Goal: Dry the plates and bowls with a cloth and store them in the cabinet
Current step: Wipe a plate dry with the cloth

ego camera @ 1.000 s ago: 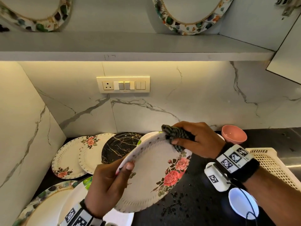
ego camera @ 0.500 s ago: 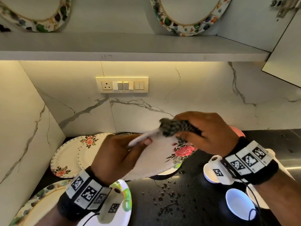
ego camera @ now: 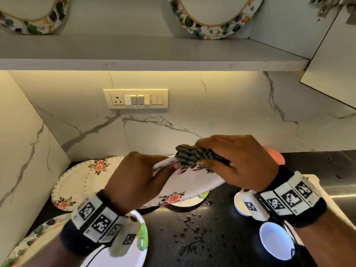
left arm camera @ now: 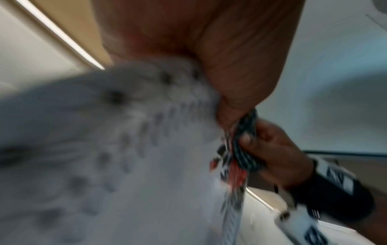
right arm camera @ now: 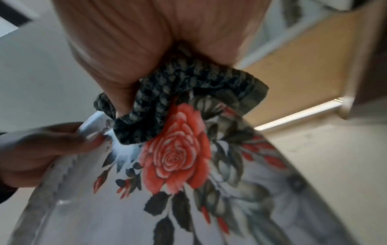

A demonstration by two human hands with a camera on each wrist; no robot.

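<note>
Cloth (ego camera: 194, 155) and hands hide plate's (ego camera: 192, 182) far rim.

The rose plate (ego camera: 192, 185) looks like glazed ceramic or melamine (which one cannot be told), smooth white with a ribbed, dotted rim. The cloth (ego camera: 194, 156) is a coarse, matt woven fabric in dark check. The counter (ego camera: 221, 237) is glossy black stone, beaded with water drops. The backsplash (ego camera: 221, 112) is polished veined marble. The small bowl (ego camera: 276, 241) has a shiny white glaze. The basket (ego camera: 331, 205) seems matt cream plastic.
</note>
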